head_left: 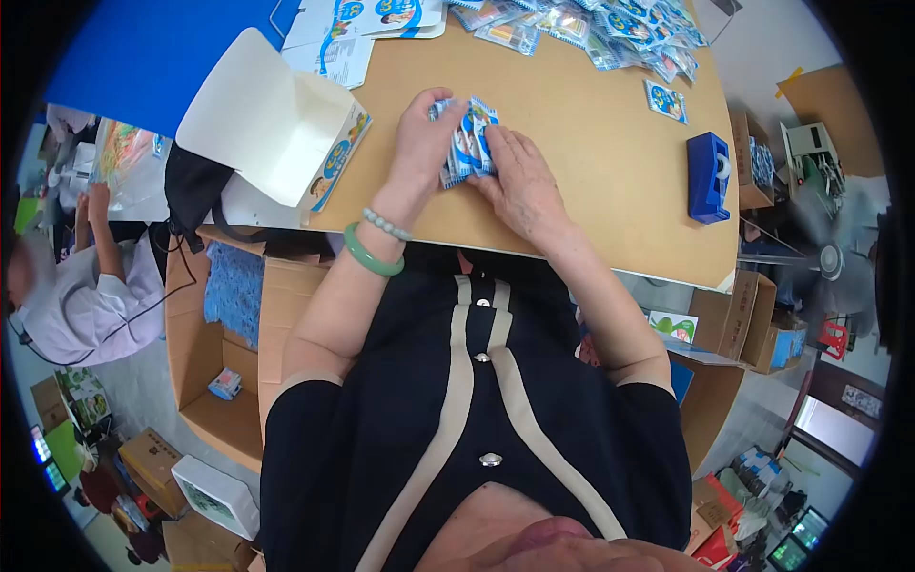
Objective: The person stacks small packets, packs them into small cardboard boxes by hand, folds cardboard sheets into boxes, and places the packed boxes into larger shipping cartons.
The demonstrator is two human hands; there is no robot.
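Between my two hands, over the table's near part, is a small stack of blue-and-white packets (469, 143). My left hand (424, 138), with a beaded bracelet and a green bangle at its wrist, is closed round the stack's left side. From the right, my right hand (522, 181) presses its fingers against the stack's other edge. Left of my hands an open white box (276, 124) with a printed side rests on the table (591, 181). A heap of similar packets (610, 33) lies at the far edge, and one single packet (665, 101) lies nearer.
A blue tape dispenser (709, 178) stands at the table's right edge. Flat printed cartons (334, 48) lie at the far left. Below the table's left edge is an open cardboard box (214, 400) with a packet inside. Another person (91, 305) sits at the left.
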